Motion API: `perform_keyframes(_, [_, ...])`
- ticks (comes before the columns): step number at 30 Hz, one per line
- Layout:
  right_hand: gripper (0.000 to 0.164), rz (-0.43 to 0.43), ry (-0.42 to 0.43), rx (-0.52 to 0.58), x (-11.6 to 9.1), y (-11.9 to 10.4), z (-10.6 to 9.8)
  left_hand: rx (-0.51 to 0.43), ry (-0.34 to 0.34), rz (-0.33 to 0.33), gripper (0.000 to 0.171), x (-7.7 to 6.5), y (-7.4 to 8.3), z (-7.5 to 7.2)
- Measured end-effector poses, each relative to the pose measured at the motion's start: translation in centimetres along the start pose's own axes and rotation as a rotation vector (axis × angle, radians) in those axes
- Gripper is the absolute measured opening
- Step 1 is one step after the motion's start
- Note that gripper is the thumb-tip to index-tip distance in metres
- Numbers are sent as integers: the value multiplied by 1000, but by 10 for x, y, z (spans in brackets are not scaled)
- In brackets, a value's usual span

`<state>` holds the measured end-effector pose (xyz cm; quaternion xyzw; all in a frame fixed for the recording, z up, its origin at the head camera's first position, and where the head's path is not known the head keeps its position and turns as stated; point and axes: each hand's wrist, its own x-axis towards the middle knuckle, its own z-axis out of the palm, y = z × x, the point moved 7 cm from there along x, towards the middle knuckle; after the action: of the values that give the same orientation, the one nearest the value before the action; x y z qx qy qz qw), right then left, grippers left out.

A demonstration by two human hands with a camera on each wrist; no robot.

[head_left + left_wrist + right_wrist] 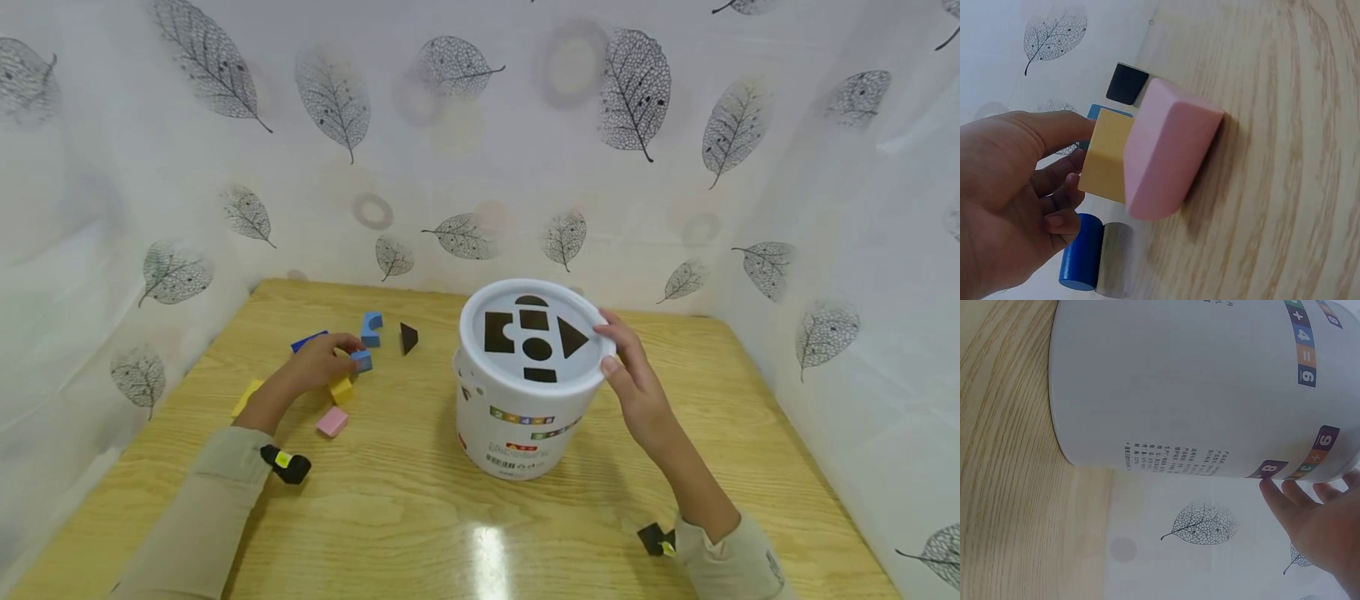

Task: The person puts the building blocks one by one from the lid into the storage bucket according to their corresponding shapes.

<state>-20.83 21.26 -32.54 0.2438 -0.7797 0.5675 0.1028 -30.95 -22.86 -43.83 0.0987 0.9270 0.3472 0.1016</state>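
Observation:
My left hand (318,364) pinches a small light-blue block (362,361) between thumb and fingertips. In the left wrist view that block lies mostly behind a yellow block (1107,153) and a pink block (1169,150). A light-blue block with a curved notch (371,329) stands just beyond the fingers. On the right, my right hand (637,387) rests against the upper rim of a white bucket (510,433), its fingers spread and fingertips touching the side. The bucket's white lid (491,296) has several shaped holes.
A dark block (408,338) stands between the left hand and the bucket. Beside the left hand lie a blue cylinder (1082,253) and a wood-coloured cylinder (1115,259). Another yellow block (246,397) shows by the left forearm. A leaf-patterned curtain (480,150) surrounds the wooden table (390,517).

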Motion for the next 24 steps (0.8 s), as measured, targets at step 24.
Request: perform_keyframes(24, [40, 3, -1, -10, 0, -1, 1, -85, 142, 227, 35, -18, 104, -39])
